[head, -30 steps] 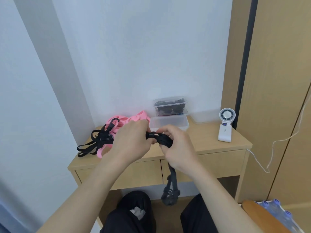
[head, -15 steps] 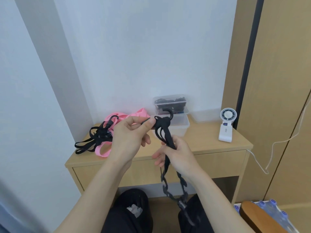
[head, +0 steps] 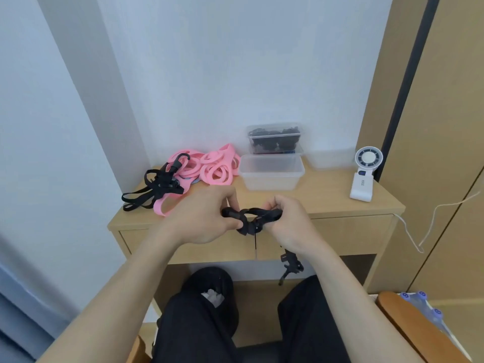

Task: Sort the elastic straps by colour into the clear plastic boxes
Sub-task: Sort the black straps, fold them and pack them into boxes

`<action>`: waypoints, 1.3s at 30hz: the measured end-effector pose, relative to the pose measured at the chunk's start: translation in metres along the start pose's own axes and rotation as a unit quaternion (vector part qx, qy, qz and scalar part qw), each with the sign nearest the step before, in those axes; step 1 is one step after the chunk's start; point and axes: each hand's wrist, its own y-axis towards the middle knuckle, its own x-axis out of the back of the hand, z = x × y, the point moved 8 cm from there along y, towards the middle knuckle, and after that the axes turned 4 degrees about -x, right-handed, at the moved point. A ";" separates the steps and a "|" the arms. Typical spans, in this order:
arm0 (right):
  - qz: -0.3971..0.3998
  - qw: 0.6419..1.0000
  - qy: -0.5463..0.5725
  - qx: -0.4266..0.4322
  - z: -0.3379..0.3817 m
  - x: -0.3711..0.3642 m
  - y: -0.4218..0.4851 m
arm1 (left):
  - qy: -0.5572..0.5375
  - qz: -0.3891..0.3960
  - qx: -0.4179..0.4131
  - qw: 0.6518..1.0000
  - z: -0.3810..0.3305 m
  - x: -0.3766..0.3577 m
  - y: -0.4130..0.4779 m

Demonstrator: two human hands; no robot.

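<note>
My left hand (head: 201, 218) and my right hand (head: 290, 221) both grip one black elastic strap (head: 252, 217), bunched between them over the table's front edge; its tail (head: 289, 265) dangles below my right hand. A heap of pink straps (head: 212, 166) lies at the back left of the wooden table (head: 340, 203), with more black straps (head: 157, 189) tangled on its left side. An empty clear plastic box (head: 271, 172) stands behind my hands. Behind it, a clear box with black straps inside (head: 275, 138) is stacked on another box.
A further clear box (head: 331, 159) sits by the wall at the back right. A small white fan (head: 364, 174) stands at the table's right end, and a white cable (head: 429, 221) hangs beside it. My knees are under the table.
My hands came down from chest height and drew apart sideways. The black strap, hanging long before, is now gathered into a bundle between them, with only a short tail left dangling.
</note>
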 end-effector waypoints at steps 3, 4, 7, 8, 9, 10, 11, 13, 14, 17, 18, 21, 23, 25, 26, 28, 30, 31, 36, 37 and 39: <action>-0.002 1.000 -0.022 0.001 0.003 -0.009 -0.003 | 0.098 -0.068 0.016 0.993 -0.004 -0.004 0.001; -0.001 1.000 -0.028 0.006 0.006 -0.014 -0.005 | 0.118 -0.091 0.021 0.989 -0.005 -0.005 0.002; -0.008 0.998 -0.047 0.045 0.018 -0.022 -0.012 | 0.150 -0.145 0.024 0.978 -0.007 -0.008 0.004; -0.016 0.996 -0.060 0.060 0.021 -0.023 -0.013 | 0.148 -0.157 0.025 0.976 -0.006 -0.009 0.005; -0.027 0.995 -0.065 0.071 0.024 -0.022 -0.013 | 0.141 -0.171 0.026 0.975 -0.006 -0.009 0.004; -0.038 0.994 -0.062 0.078 0.025 -0.021 -0.013 | 0.131 -0.189 0.027 0.973 -0.005 -0.008 0.004; -0.048 0.994 -0.054 0.084 0.027 -0.020 -0.014 | 0.124 -0.207 0.029 0.970 -0.005 -0.006 0.003; -0.064 0.992 -0.040 0.102 0.033 -0.024 -0.018 | 0.118 -0.242 0.035 0.962 -0.005 -0.002 0.001; -0.070 0.990 -0.039 0.116 0.037 -0.026 -0.021 | 0.108 -0.258 0.039 0.959 -0.004 -0.001 0.001; -0.102 0.985 -0.009 0.141 0.039 -0.030 -0.028 | -0.013 -0.296 0.076 0.952 0.006 0.004 0.001; -0.112 0.985 0.016 0.133 0.035 -0.027 -0.028 | -0.089 -0.305 0.089 0.944 0.012 0.005 0.001; -0.110 0.990 0.076 0.053 0.016 -0.019 -0.021 | -0.350 -0.293 0.115 0.882 0.021 0.002 0.000; -0.084 0.991 0.105 -0.009 0.002 -0.016 -0.015 | -0.464 -0.250 0.112 0.843 0.020 -0.002 0.000; -0.053 0.987 0.139 -0.052 -0.008 -0.016 -0.012 | -0.549 -0.199 0.081 0.808 0.014 -0.002 0.001; -0.043 0.985 0.156 -0.061 -0.012 -0.016 -0.010 | -0.571 -0.169 0.060 0.801 0.010 -0.002 0.003; -0.030 0.983 0.174 -0.051 -0.012 -0.015 -0.009 | -0.582 -0.113 0.029 0.804 0.000 -0.004 0.005; -0.011 0.986 0.166 -0.014 -0.003 -0.013 -0.010 | -0.591 -0.066 0.005 0.804 -0.005 -0.008 0.006; 0.001 0.987 0.163 0.001 0.002 -0.012 -0.010 | -0.597 -0.032 -0.008 0.801 -0.008 -0.010 0.006; 0.062 0.991 0.112 0.028 0.005 -0.009 -0.007 | -0.532 0.187 -0.039 0.825 -0.009 -0.021 -0.003; 0.062 0.993 0.098 0.034 0.005 -0.009 -0.006 | -0.485 0.212 -0.030 0.848 -0.006 -0.023 -0.004; 0.063 0.996 0.050 0.039 0.004 -0.012 -0.007 | -0.345 0.235 -0.021 0.909 -0.002 -0.021 -0.003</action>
